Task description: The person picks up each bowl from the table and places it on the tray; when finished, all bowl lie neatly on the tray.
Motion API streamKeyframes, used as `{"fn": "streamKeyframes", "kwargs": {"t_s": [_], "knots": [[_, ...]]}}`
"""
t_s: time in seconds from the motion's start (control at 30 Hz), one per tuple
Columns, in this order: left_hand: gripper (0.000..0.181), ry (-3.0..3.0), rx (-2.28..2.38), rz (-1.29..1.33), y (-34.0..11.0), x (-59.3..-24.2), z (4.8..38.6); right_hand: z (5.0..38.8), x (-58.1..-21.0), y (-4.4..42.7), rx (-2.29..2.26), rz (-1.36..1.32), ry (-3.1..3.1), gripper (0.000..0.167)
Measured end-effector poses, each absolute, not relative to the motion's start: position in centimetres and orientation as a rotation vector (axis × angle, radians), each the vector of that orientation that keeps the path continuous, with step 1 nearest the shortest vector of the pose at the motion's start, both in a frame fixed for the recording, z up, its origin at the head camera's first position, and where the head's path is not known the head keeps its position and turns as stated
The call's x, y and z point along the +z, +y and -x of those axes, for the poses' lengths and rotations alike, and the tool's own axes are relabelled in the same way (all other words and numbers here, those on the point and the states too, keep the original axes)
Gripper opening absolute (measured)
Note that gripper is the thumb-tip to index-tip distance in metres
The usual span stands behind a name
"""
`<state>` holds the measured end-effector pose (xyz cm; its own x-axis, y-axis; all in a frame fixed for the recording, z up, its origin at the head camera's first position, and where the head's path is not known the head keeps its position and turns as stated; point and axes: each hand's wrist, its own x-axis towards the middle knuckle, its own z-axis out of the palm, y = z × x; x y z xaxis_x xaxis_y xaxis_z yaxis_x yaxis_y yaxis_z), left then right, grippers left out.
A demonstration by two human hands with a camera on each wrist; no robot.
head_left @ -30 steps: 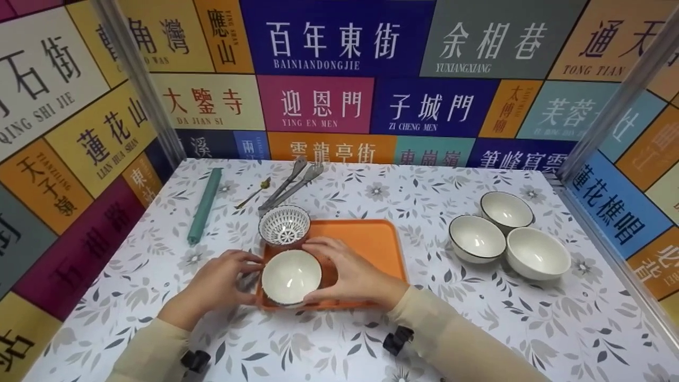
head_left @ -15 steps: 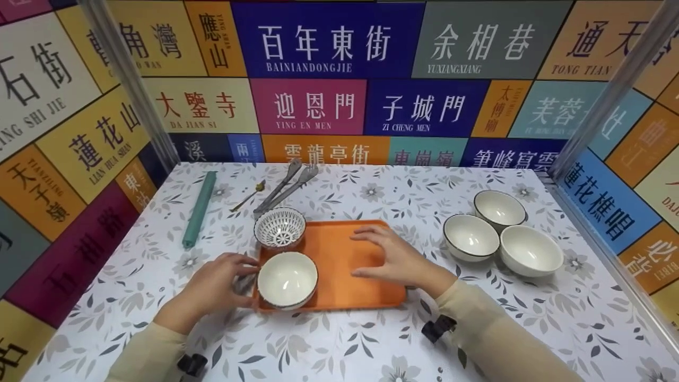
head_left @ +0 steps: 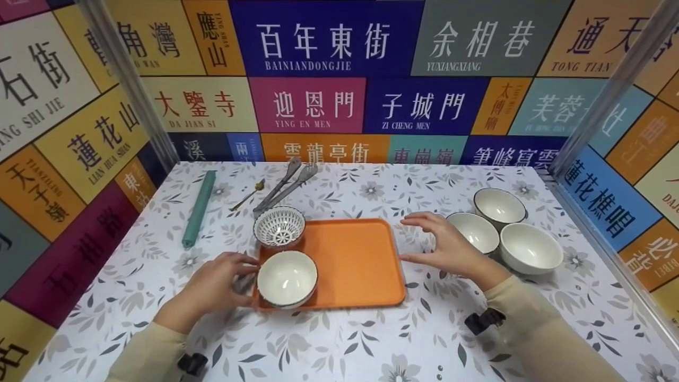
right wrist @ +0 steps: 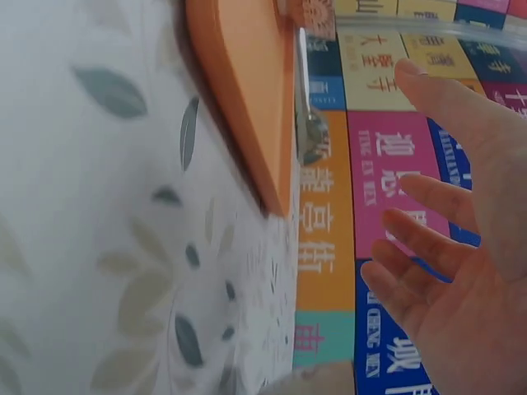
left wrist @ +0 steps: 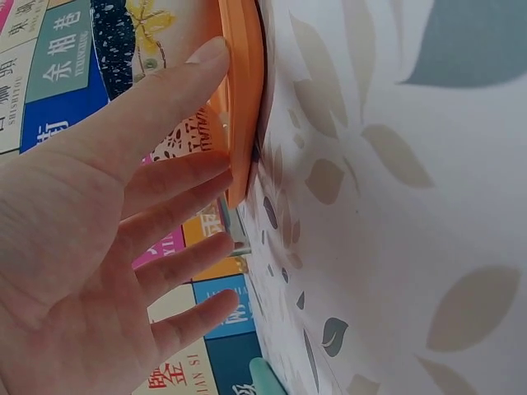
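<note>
My left hand (head_left: 215, 282) is at the left edge of the orange tray (head_left: 355, 265), fingers extended; in the left wrist view its thumb and a finger touch the tray's rim (left wrist: 240, 99). Beside it a white bowl (head_left: 287, 278) sits upright on the tray's front left. Behind that bowl stands a black-and-white patterned bowl (head_left: 279, 228) at the back left corner. Past the tray's right edge hovers my right hand (head_left: 451, 246), fingers spread and holding nothing. It partly covers the nearest of three white bowls (head_left: 477, 231) grouped at the right.
Two further white bowls, a rear one (head_left: 499, 206) and a front one (head_left: 532, 248), complete the right group. At the back left lie grey tongs (head_left: 286, 185), a thin gold utensil (head_left: 248, 196) and a rolled green mat (head_left: 200, 208). Sign-covered panels wall in the table.
My right hand has let go of the white bowl and moved right, across the tray and past its edge. The left hand stays by the tray's left edge, and the bowl stands still.
</note>
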<state>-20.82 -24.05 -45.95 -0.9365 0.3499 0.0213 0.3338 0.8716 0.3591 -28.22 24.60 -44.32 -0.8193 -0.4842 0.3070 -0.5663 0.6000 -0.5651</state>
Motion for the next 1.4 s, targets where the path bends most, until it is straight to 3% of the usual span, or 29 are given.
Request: {"fn": "streamKeyframes", "kwargs": {"t_s": [0.73,1.4], "knots": [[0.062,2.999,0.547,-0.500,-23.8,-45.8,20.6,29.7,-42.4,33.6,0.751,-0.612,-2.868,0.089],[0.064,3.016,0.540,-0.548,-23.9,-45.9,20.6,30.9,-42.5,37.6,0.684,-0.660,-2.991,0.102]]}}
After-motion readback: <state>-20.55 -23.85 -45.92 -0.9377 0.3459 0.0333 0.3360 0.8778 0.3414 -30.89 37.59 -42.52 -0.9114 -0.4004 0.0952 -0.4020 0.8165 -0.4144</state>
